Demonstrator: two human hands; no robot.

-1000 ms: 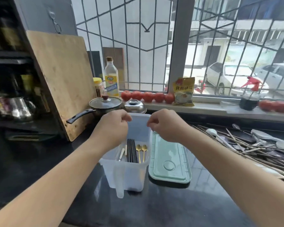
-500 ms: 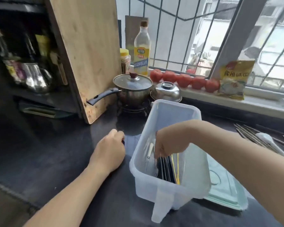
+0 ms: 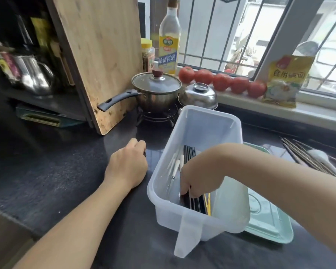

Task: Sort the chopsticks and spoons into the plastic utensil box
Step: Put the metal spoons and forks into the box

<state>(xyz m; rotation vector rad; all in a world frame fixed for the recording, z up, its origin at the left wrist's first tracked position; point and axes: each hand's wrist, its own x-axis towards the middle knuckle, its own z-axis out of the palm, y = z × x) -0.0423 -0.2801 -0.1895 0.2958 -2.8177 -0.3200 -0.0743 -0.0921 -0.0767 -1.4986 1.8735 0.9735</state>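
Right hand [image 3: 197, 177] inside the clear utensil box [image 3: 208, 121], fingertips pinching black chopsticks [image 3: 190, 154]; left hand [image 3: 127, 166] loosely curled, empty, on the countertop [image 3: 47, 171]. Unbraced, the box may skid.

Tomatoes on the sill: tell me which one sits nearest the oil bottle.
The leftmost tomato of the five, directly right of the oil bottle and behind the lidded pot; the other four trail off toward the yellow bag.

One camera sat on my head, looking forward and steeply down over my forearms at the dark speckled stone surface [image 3: 62, 171]. It was close above the translucent plastic utensil box [image 3: 206, 133] at centre frame. The barred window [image 3: 241, 32] ran across the top right, tilted by the wide-angle lens.
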